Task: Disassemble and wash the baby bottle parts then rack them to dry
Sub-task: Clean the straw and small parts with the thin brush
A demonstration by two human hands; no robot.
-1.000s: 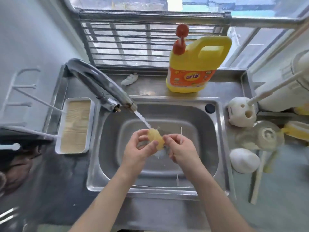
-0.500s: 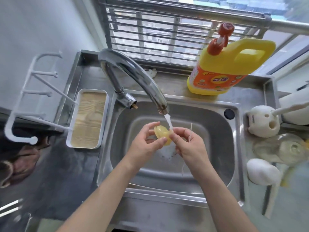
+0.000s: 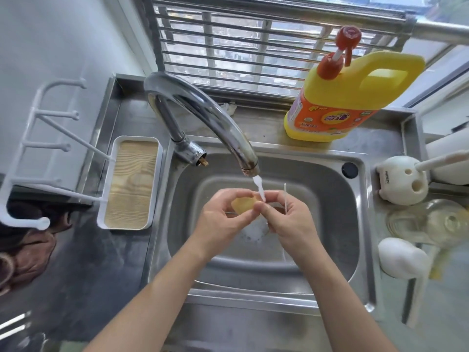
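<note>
Yellowish teat (image 3: 242,205) over steel sink (image 3: 365,237), under running tap (image 3: 203,107), left grip (image 3: 220,221) and right grip (image 3: 289,223) pinching it

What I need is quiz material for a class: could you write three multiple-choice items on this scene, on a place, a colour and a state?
1. Where does the soap jug stand? A behind the sink B inside it C on the floor
2. What colour is its pump? A blue B red C white
3. The tap is: A off B out of view C running
Answers: A, it stands on the ledge at the sink's back; B, the pump is red; C, water falls from it onto the yellow part.
</note>
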